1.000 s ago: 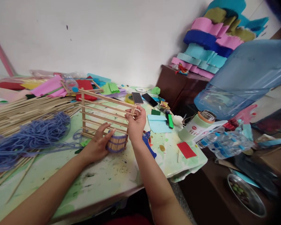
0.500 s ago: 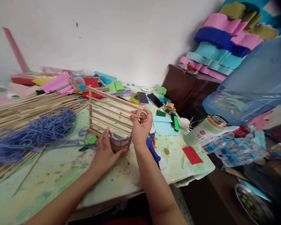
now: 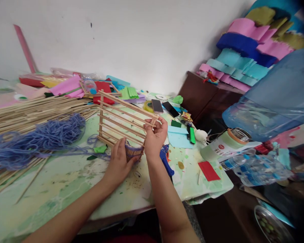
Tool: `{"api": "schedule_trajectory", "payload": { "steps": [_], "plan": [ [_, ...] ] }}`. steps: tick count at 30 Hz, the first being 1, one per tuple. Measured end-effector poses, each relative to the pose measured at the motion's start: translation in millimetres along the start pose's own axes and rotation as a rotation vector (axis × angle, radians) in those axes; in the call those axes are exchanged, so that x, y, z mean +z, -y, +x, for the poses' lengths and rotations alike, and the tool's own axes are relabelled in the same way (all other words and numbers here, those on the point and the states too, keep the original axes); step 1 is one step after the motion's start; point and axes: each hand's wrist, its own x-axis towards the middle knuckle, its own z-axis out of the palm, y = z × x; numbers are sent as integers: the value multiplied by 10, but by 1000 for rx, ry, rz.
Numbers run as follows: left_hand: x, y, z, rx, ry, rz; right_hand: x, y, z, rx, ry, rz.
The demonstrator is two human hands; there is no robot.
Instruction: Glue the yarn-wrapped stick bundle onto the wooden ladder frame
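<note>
A frame of thin wooden sticks (image 3: 126,104), with several parallel slats, stands tilted on the table between my hands. At its near side is a small rounded basket of short sticks (image 3: 132,153), rimmed with purple-blue yarn. My left hand (image 3: 118,161) is closed around the basket's left side, thumb across the front. My right hand (image 3: 155,139) pinches the frame's upper right corner, where stick ends meet. A strand of yarn runs from the basket area to a tangled yarn heap (image 3: 63,133) at left. Just right of my right wrist lies a blue glue gun (image 3: 166,161), partly hidden.
Long wooden sticks (image 3: 40,106) cover the table's left. Two phones (image 3: 170,109), yellow tape (image 3: 148,106), light blue paper (image 3: 179,136) and a green marker (image 3: 192,135) lie beyond my right hand. A thermos (image 3: 224,145) and red paper (image 3: 209,171) are near the right edge.
The whole view has shifted slightly, so things sit a little further right. Both hands keep their hold on the stick frame and basket, and the left hand covers a bit more of the basket.
</note>
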Motion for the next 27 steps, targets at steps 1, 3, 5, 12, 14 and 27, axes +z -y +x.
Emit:
{"api": "schedule_trajectory", "payload": {
  "steps": [1, 3, 5, 12, 14, 27],
  "plan": [
    [0, -3, -1, 3, -3, 4, 1, -2, 2, -3, 1, -3],
    [-4, -5, -4, 3, -10, -1, 3, -10, 5, -7, 3, -9],
    [-11, -3, -5, -3, -13, -10, 3, -20, 7, -7, 0, -10],
    [-13, -15, 9, 9, -21, 21, 2, -46, 13, 4, -10, -4],
    [-9, -24, 14, 5, -15, 26, 3, -53, 15, 4, -13, -15],
    [-72, -78, 140, -55, 39, 9, -98, -78, 85, -9, 145, -218]
  ]
}}
